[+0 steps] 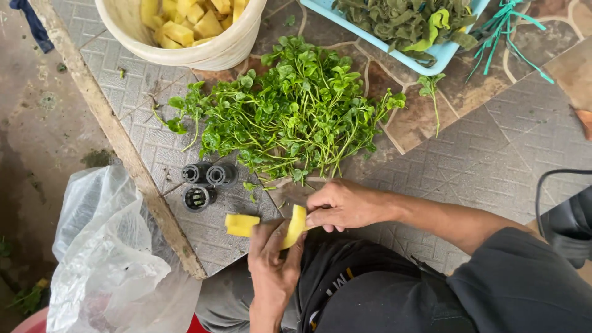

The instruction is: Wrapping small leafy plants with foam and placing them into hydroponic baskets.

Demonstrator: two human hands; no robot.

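Note:
My left hand [271, 262] comes up from below and holds a yellow piece of peeled fruit or root [242, 225] against the tiled surface's near edge. My right hand [342, 205] reaches in from the right, its fingertips pinched on a curved yellow slice [296, 225] that stands up from that piece, between the two hands. No blade shows in either hand. Just beyond the hands lies a big heap of green leafy stems [290, 117].
A cream bucket [213, 55] of yellow chunks stands at the back left. A light blue tray [401, 60] of dark greens and teal string [509, 34] lie at the back right. Three black plastic cylinders [203, 183], a wooden slat [117, 135] and a clear plastic bag [105, 259] sit on the left.

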